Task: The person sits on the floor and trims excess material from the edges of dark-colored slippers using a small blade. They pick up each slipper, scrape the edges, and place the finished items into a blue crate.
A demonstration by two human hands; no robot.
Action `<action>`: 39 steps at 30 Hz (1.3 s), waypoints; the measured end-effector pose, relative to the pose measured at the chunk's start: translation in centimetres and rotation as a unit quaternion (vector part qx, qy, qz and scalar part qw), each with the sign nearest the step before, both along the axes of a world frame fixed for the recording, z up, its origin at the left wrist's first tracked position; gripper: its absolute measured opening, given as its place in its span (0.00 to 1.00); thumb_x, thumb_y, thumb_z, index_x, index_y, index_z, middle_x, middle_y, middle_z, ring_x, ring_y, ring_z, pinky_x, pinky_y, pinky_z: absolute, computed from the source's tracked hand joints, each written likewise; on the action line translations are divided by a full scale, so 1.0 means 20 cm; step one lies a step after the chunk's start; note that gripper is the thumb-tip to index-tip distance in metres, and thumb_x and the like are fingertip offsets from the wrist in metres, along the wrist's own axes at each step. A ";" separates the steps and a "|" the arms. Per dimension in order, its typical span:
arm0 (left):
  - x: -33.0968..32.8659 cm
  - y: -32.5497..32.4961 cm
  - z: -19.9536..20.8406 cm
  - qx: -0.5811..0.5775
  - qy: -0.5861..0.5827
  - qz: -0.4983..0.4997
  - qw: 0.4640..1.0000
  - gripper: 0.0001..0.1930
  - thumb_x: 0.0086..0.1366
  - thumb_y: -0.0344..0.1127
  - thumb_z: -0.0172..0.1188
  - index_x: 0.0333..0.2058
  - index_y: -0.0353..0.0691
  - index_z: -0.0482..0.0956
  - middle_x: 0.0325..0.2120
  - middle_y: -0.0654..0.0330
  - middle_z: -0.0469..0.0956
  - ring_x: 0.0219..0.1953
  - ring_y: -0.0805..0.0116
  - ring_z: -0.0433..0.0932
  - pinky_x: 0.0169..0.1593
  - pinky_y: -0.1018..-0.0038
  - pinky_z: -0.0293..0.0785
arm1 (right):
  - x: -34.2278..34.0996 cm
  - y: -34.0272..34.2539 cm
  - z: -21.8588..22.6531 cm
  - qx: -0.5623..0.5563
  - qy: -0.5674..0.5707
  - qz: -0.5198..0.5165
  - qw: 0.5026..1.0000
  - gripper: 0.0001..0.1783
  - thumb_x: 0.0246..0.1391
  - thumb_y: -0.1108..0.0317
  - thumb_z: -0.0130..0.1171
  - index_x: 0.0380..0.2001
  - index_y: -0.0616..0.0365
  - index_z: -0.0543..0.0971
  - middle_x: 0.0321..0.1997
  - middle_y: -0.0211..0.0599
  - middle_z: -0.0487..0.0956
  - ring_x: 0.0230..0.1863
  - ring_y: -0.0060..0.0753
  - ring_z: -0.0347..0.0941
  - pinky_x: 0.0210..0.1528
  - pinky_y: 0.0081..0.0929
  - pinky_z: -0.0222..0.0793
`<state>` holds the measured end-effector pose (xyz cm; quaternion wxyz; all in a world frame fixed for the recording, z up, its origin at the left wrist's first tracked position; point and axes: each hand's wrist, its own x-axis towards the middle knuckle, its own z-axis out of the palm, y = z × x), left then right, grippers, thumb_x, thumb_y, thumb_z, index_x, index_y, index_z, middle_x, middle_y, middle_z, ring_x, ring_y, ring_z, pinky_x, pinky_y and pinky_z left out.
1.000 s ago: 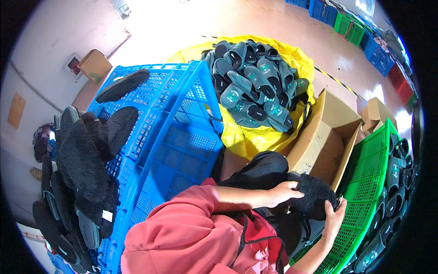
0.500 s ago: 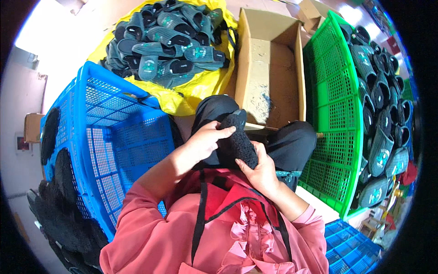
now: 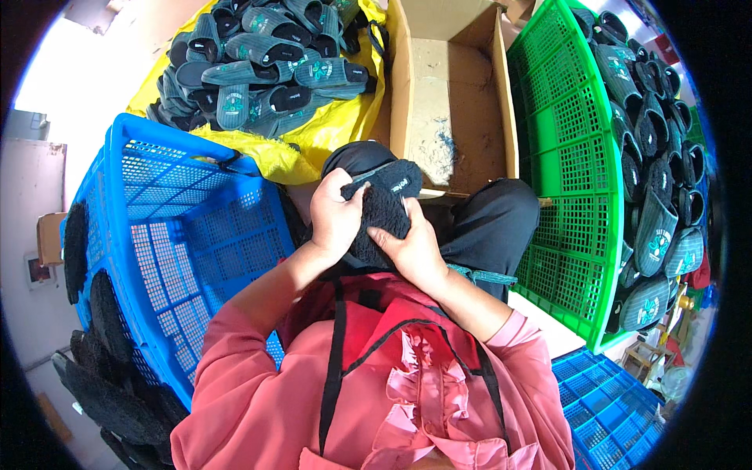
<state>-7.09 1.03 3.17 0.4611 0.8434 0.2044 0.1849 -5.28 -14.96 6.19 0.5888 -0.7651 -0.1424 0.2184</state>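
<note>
Above my lap I hold a slipper (image 3: 387, 211) with a curly black fleece surface and a rounded end that carries a small light label. My left hand (image 3: 334, 215) is closed on its left edge, thumb pressed against the fleece near a grey edge. From the right, my right hand (image 3: 417, 246) grips the lower part between thumb and fingers. My palms and fingers cover some of the slipper's sides. Beyond my knees, a heap of grey ribbed slippers (image 3: 262, 51) with green prints lies on a yellow sheet (image 3: 345, 133).
To my left stands a blue crate (image 3: 164, 227), with black fleecy slippers (image 3: 110, 352) along its outer side. A cardboard box (image 3: 454, 117) is ahead. On the right, a green crate (image 3: 568, 196) stands before more grey slippers (image 3: 654, 235); a blue crate (image 3: 603, 415) sits at lower right.
The slipper has turned in my hands, so its labelled end now shows at the upper right. My left hand has moved up and my right hand has shifted up and left.
</note>
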 end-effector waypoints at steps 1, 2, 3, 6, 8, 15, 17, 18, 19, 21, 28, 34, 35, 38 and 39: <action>0.01 0.01 -0.01 0.046 -0.014 -0.008 0.999 0.10 0.57 0.24 0.64 0.24 0.35 0.70 0.23 0.55 0.72 0.27 0.63 0.74 0.32 0.69 0.70 | 0.02 0.01 -0.02 0.011 0.023 -0.014 1.000 0.27 0.48 0.67 0.71 0.48 0.64 0.70 0.39 0.54 0.82 0.44 0.47 0.81 0.48 0.36 0.75; 0.03 0.01 0.02 0.092 -0.029 -0.018 0.995 0.10 0.57 0.24 0.64 0.24 0.35 0.70 0.23 0.53 0.72 0.26 0.58 0.74 0.32 0.68 0.70 | 0.05 0.01 -0.04 0.016 0.048 -0.022 0.998 0.27 0.48 0.68 0.71 0.49 0.63 0.71 0.41 0.47 0.82 0.44 0.39 0.80 0.49 0.33 0.75; 0.05 0.02 0.05 0.138 -0.044 -0.029 0.989 0.09 0.57 0.24 0.64 0.25 0.34 0.70 0.23 0.51 0.71 0.26 0.53 0.74 0.32 0.66 0.70 | 0.07 0.02 -0.06 0.021 0.073 -0.030 0.997 0.27 0.49 0.70 0.71 0.51 0.62 0.73 0.43 0.41 0.82 0.43 0.30 0.79 0.50 0.29 0.74; 0.07 0.02 0.11 0.170 -0.035 -0.027 0.984 0.09 0.58 0.28 0.64 0.26 0.35 0.71 0.24 0.49 0.71 0.29 0.43 0.73 0.33 0.61 0.70 | 0.09 0.05 -0.13 0.110 0.134 -0.079 0.982 0.25 0.49 0.76 0.70 0.51 0.61 0.74 0.43 0.36 0.82 0.43 0.28 0.78 0.50 0.28 0.75; 0.04 0.02 0.14 0.203 -0.033 -0.038 0.978 0.07 0.59 0.30 0.64 0.30 0.36 0.74 0.26 0.49 0.73 0.31 0.43 0.74 0.35 0.60 0.71 | 0.11 0.07 -0.10 0.219 0.236 -0.113 0.940 0.24 0.48 0.79 0.69 0.49 0.61 0.74 0.43 0.36 0.82 0.43 0.28 0.78 0.49 0.29 0.74; -0.09 0.07 0.00 -0.403 0.030 0.037 0.914 0.11 0.66 0.29 0.62 0.44 0.34 0.74 0.41 0.59 0.77 0.41 0.73 0.77 0.48 0.75 0.73 | 0.25 0.12 -0.03 0.245 0.278 -0.097 0.924 0.17 0.50 0.81 0.65 0.45 0.62 0.77 0.40 0.35 0.83 0.39 0.29 0.79 0.46 0.28 0.76; -0.13 0.07 0.06 -0.481 0.028 -0.016 0.876 0.16 0.64 0.28 0.63 0.48 0.34 0.72 0.44 0.59 0.77 0.45 0.72 0.76 0.53 0.74 0.71 | 0.27 0.12 -0.07 0.248 0.280 -0.081 0.924 0.16 0.50 0.81 0.64 0.44 0.62 0.78 0.40 0.36 0.83 0.39 0.29 0.80 0.45 0.28 0.77; -0.15 0.08 0.08 -0.518 0.026 -0.042 0.854 0.18 0.63 0.28 0.64 0.50 0.34 0.71 0.45 0.59 0.76 0.47 0.71 0.75 0.55 0.73 0.70 | 0.28 0.12 -0.07 0.251 0.287 -0.077 0.921 0.16 0.51 0.81 0.64 0.44 0.63 0.78 0.40 0.37 0.83 0.39 0.29 0.80 0.45 0.29 0.77; -0.17 0.09 0.07 -0.491 0.027 -0.071 0.868 0.21 0.63 0.28 0.64 0.52 0.34 0.69 0.46 0.59 0.76 0.49 0.70 0.74 0.56 0.72 0.69 | 0.29 0.12 -0.06 0.253 0.294 -0.074 0.919 0.16 0.51 0.81 0.64 0.44 0.63 0.78 0.40 0.37 0.83 0.39 0.30 0.80 0.45 0.29 0.78; -0.21 0.11 0.06 -0.433 0.029 -0.130 0.891 0.26 0.62 0.29 0.65 0.55 0.34 0.65 0.48 0.59 0.75 0.52 0.69 0.72 0.59 0.70 0.67 | 0.30 0.12 -0.04 0.255 0.301 -0.065 0.917 0.16 0.51 0.80 0.64 0.45 0.63 0.78 0.40 0.38 0.83 0.39 0.31 0.81 0.45 0.30 0.78; -0.23 0.07 0.07 -0.388 0.012 -0.153 0.909 0.38 0.52 0.31 0.76 0.57 0.34 0.61 0.51 0.57 0.72 0.55 0.67 0.71 0.61 0.69 0.66 | 0.35 0.09 -0.02 0.249 0.333 -0.060 0.907 0.17 0.50 0.82 0.62 0.45 0.64 0.77 0.39 0.40 0.83 0.37 0.34 0.81 0.43 0.31 0.79; -0.23 -0.03 0.01 -0.319 -0.072 -0.120 0.937 0.34 0.53 0.27 0.74 0.54 0.34 0.62 0.50 0.55 0.73 0.53 0.67 0.73 0.59 0.68 0.69 | 0.38 0.09 -0.02 0.231 0.307 -0.067 0.921 0.15 0.50 0.82 0.62 0.43 0.64 0.77 0.38 0.40 0.83 0.38 0.32 0.81 0.44 0.29 0.78; -0.23 -0.04 0.01 -0.294 -0.083 -0.117 0.945 0.33 0.54 0.27 0.73 0.54 0.33 0.62 0.50 0.55 0.73 0.53 0.67 0.73 0.59 0.68 0.69 | 0.38 0.09 -0.03 0.228 0.308 -0.063 0.922 0.15 0.50 0.81 0.62 0.43 0.63 0.78 0.38 0.39 0.83 0.38 0.32 0.81 0.44 0.29 0.78; -0.23 -0.04 0.01 -0.276 -0.051 -0.093 0.955 0.31 0.55 0.25 0.72 0.53 0.33 0.63 0.47 0.54 0.75 0.50 0.67 0.75 0.58 0.68 0.71 | 0.41 0.08 -0.04 0.221 0.313 -0.047 0.922 0.16 0.50 0.80 0.64 0.44 0.61 0.79 0.38 0.37 0.83 0.38 0.31 0.81 0.44 0.29 0.78; -0.23 -0.05 0.01 -0.285 -0.054 -0.085 0.953 0.31 0.55 0.24 0.72 0.53 0.33 0.63 0.47 0.54 0.75 0.49 0.68 0.76 0.57 0.68 0.71 | 0.41 0.08 -0.04 0.221 0.318 -0.039 0.921 0.16 0.50 0.80 0.64 0.44 0.61 0.79 0.38 0.37 0.83 0.38 0.31 0.81 0.44 0.29 0.78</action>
